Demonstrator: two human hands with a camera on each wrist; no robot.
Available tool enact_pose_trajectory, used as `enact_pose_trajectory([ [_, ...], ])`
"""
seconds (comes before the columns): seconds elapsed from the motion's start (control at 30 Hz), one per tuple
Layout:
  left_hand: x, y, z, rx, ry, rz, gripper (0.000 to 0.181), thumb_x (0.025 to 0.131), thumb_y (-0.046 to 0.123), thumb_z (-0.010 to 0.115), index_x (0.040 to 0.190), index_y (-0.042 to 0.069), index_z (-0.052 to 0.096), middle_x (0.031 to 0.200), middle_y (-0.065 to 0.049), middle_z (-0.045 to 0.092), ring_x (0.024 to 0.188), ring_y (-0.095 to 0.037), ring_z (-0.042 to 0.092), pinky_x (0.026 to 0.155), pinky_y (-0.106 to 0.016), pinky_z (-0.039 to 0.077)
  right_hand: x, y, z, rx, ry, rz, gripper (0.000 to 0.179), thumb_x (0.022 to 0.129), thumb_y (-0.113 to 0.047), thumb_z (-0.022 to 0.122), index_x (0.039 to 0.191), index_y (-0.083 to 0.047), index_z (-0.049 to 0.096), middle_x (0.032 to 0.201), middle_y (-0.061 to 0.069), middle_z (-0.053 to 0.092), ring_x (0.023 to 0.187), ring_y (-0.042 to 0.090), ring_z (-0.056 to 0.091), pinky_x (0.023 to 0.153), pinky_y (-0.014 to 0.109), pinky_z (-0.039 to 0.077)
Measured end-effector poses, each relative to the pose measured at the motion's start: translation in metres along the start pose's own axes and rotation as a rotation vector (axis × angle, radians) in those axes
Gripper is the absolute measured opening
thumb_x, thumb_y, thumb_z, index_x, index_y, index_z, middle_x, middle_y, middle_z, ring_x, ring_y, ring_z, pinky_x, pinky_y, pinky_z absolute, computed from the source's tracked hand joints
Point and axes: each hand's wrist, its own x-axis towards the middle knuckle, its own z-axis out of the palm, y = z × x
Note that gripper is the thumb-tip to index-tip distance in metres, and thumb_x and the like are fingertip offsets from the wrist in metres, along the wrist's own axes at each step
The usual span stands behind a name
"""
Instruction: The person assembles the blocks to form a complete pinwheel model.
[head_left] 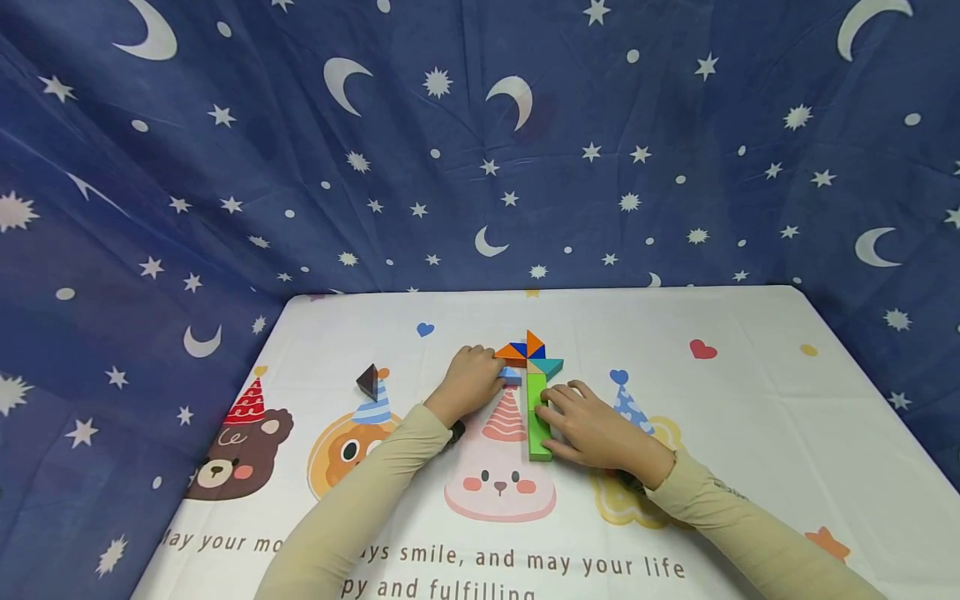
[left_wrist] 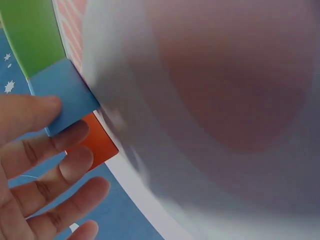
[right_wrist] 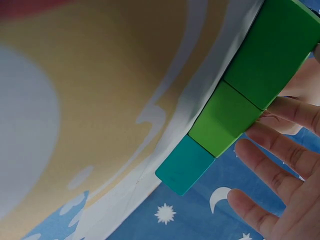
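My left hand (head_left: 471, 382) pinches a light blue block (left_wrist: 70, 92) between thumb and index finger, its other fingers spread loosely. This block lies close against the left side of the upper green block (head_left: 537, 383), below an orange triangle block (head_left: 512, 362). Two green blocks stand end to end in a column, the lower green block (head_left: 538, 452) nearer me. My right hand (head_left: 596, 427) rests along the column's right side, its fingertips touching the green blocks. Above the column, orange, blue and teal triangle blocks (head_left: 550, 367) form a pinwheel shape, with another orange triangle block (head_left: 534, 342) at the top.
A dark brown triangular block (head_left: 368, 382) lies apart on the left of the table. The white tablecloth (head_left: 750, 400) carries printed animals, hearts and lettering. Behind the table hangs a blue curtain (head_left: 570, 208) with moons and stars.
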Motion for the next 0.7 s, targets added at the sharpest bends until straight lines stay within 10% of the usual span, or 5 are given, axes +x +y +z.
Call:
enact_pose_trajectory([
  [0.7,-0.0008,-0.0083,0.005,0.022,0.025,-0.06,0.025,0.088,0.035,0.063,0.096,0.013,0.071,0.087,-0.003,0.068,0.081,-0.018,0.063,0.077,-0.033,0.049,0.0005,-0.0006,-0.001,-0.006,-0.004,0.001,0.04,0.087,-0.044,0.058,0.113,-0.014,0.058,0.113,0.009,0.059,0.105,0.024,0.055,0.093,0.043,0.041],
])
